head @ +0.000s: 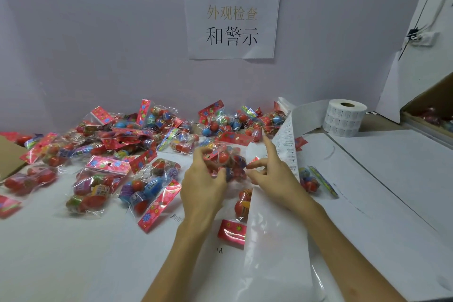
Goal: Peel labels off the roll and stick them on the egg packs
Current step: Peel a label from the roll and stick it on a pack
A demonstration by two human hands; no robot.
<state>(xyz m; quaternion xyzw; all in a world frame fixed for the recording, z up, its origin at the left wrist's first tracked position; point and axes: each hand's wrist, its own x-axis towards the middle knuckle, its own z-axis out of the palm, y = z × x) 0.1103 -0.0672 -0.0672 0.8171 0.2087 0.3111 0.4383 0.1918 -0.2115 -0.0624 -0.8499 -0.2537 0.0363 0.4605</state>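
The pack [230,164] is a clear crinkly bag of red and blue eggs with a red flowered header card, held above the table [73,252] at centre, between both hands. The left hand [203,184] grips its left side with curled fingers. The right hand [272,174] pinches its right edge with thumb and lower fingers, index finger pointing up; whether a label sits in that pinch cannot be told. The strip [286,147] of small printed labels runs from the roll [344,117], upright at the right rear, down past the right wrist. More packs [117,154] lie heaped to the left, below a wall sign [231,19]
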